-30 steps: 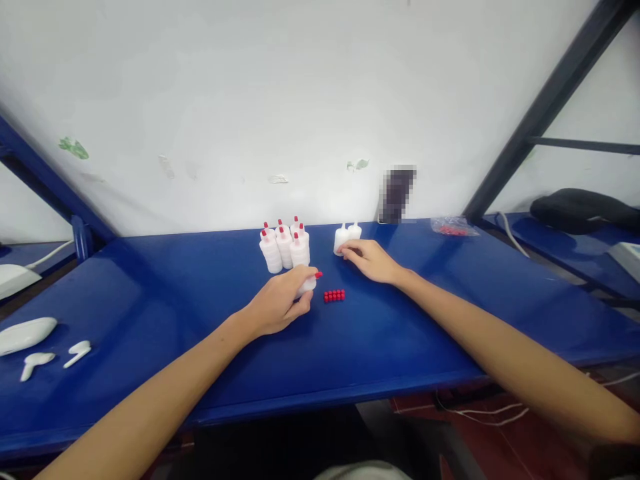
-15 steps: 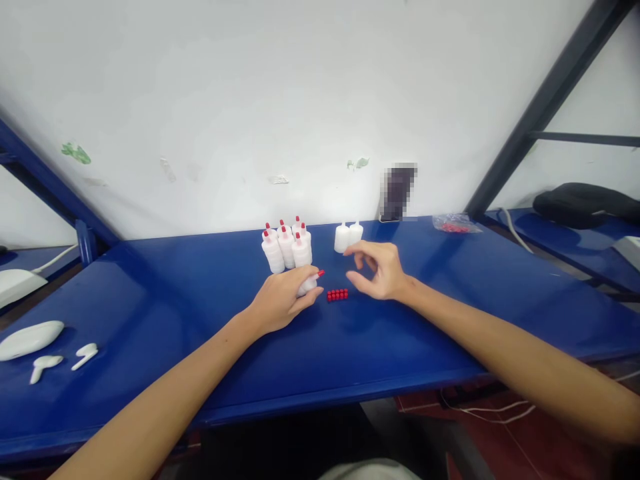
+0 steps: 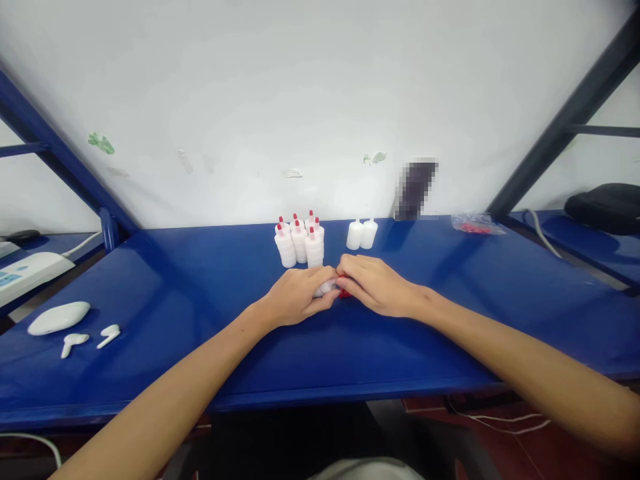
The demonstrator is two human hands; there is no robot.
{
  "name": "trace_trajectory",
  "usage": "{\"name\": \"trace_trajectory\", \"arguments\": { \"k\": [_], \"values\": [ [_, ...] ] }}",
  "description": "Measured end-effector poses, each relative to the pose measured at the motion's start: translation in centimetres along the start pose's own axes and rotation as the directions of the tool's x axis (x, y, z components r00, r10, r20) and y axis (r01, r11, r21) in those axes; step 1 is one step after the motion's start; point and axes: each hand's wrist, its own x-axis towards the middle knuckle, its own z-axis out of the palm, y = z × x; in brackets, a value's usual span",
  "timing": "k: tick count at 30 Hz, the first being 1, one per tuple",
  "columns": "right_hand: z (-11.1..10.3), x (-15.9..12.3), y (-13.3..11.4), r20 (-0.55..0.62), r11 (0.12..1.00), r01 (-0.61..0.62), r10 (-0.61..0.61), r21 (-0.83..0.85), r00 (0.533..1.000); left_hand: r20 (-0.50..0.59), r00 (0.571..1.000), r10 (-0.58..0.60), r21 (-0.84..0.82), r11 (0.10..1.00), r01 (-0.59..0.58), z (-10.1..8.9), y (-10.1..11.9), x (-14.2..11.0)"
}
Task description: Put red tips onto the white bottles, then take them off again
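Note:
My left hand is closed around a small white squeeze bottle, which lies tilted with its nozzle towards the right. At that nozzle end, my right hand has its fingertips pinched together over the red cap, which they hide. Loose red caps show just beneath the right fingertips, mostly covered. Behind my left hand stands a cluster of several white bottles with red tips. Two white bottles without red caps stand upright beyond my right hand.
The blue table runs to a white wall. A phone-like dark object, blurred, leans there. A clear bag with red pieces lies back right. White earbuds and their case lie at left. Metal posts flank the table.
My right hand has moved left and closed its fingers at the capped nozzle of the bottle in my left hand. The view has shifted slightly, so the scene sits further right.

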Motion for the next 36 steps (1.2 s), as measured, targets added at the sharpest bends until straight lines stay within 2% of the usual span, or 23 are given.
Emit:
{"name": "trace_trajectory", "arguments": {
  "k": [2,6,10,13,17,22,25,30,36],
  "values": [
    [0.2,-0.1,-0.1,-0.015,0.999,-0.014,0.014,0.036,1.0,-0.031,0.999,0.038,0.058,0.998,-0.036,0.1,0.1,0.1],
    [0.8,-0.2,0.0,-0.07,0.999,-0.029,0.031,0.031,0.997,-0.107,0.983,0.15,0.293,0.949,-0.113,0.3,-0.1,0.3],
    [0.8,-0.6,1.0,-0.156,0.987,-0.115,0.132,0.114,0.979,-0.149,0.969,0.195,0.431,0.895,-0.114,-0.1,-0.8,0.1],
    [-0.1,-1.0,1.5,-0.081,0.978,-0.139,0.153,0.158,0.985,-0.191,0.971,0.146,0.379,0.923,-0.065,-0.6,-1.0,-0.2],
    [-1.0,-1.1,0.5,0.069,0.99,-0.119,0.113,0.082,0.991,-0.164,0.985,0.06,0.243,0.97,-0.019,-1.0,-1.0,-0.4],
    [-0.5,-0.8,-1.5,0.256,0.997,0.031,-0.013,-0.067,0.967,-0.115,0.987,-0.111,0.06,0.991,0.118,-1.2,-1.5,-0.6],
    [0.0,-0.8,-1.7,0.334,0.983,0.091,-0.033,-0.159,0.942,-0.096,0.979,-0.179,0.002,0.984,0.18,-1.3,-1.9,-0.6],
    [-0.1,-1.0,-1.0,0.274,0.981,0.04,0.013,-0.191,0.962,-0.068,0.981,-0.182,-0.022,0.983,0.181,-1.2,-1.9,-0.6],
    [-0.4,-0.9,-0.5,0.23,0.99,-0.073,0.099,-0.119,0.968,-0.047,0.991,-0.128,0.082,0.988,0.132,-1.1,-2.0,-0.8]
  ]
}}
